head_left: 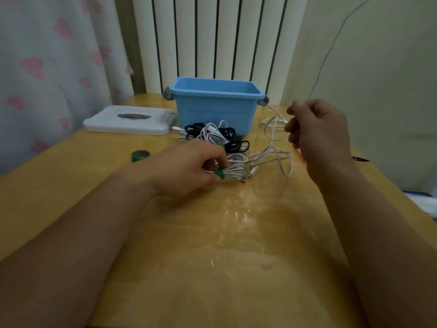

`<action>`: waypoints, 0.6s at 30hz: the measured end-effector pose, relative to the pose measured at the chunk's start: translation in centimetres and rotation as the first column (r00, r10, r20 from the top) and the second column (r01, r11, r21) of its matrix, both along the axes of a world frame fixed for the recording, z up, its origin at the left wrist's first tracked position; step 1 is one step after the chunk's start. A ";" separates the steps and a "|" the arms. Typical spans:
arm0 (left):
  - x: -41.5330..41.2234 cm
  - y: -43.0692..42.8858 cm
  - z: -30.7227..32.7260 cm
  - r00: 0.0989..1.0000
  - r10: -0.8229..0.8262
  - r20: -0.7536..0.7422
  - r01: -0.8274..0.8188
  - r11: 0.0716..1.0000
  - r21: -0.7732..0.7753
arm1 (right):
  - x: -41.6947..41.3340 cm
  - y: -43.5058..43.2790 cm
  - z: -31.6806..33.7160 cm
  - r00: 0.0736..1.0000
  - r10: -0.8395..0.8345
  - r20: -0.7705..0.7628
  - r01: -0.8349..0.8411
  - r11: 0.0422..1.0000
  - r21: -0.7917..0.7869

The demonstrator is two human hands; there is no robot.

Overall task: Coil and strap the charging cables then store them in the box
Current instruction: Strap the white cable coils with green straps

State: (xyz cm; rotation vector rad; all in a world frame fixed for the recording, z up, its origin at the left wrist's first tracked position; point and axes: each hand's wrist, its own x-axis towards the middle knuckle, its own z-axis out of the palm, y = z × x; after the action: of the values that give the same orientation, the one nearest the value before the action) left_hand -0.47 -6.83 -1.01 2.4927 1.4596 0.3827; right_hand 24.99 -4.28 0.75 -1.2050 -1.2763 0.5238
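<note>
Tabletop (pixel 212 256), glossy yellow wood, holds blue box (pixel 212 112); curtain (pixel 47 67), white slats (pixel 205 36) behind.

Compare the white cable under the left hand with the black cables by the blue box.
The white cable is gripped by the left hand, with a green strap; the black cables lie untouched. The white cable trails loose loops rightward; the black cables sit bunched. Both rest on the table.
</note>
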 end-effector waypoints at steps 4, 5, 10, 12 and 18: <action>0.5 0.4 -0.6 0.996 0.026 -0.082 -0.015 0.991 0.133 | -0.5 -0.2 -0.2 0.963 -0.043 0.265 0.029 0.998 0.060; 0.9 0.4 -0.9 0.995 0.020 -0.094 -0.005 0.987 0.162 | -0.6 -0.3 -0.3 0.950 -0.047 0.309 0.028 0.997 0.067; 1.3 0.9 -1.6 0.990 0.050 -0.133 -0.019 0.975 0.223 | -0.2 -0.1 -0.5 0.930 -0.102 0.353 0.079 0.994 0.077; 0.9 1.0 -1.5 0.994 0.069 -0.087 -0.053 0.983 0.177 | 0.3 0.1 -0.3 0.934 -0.135 0.331 0.116 0.990 0.077; 1.8 1.3 -2.0 0.997 0.072 -0.014 -0.066 0.965 0.252 | 0.9 0.5 -0.3 0.946 -0.171 0.277 0.164 0.985 0.046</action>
State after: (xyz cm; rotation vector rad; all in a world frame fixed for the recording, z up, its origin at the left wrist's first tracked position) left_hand 1.30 -5.57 -3.05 2.6515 1.6007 0.5876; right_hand 25.94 -3.81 0.47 -1.3903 -1.3965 0.2180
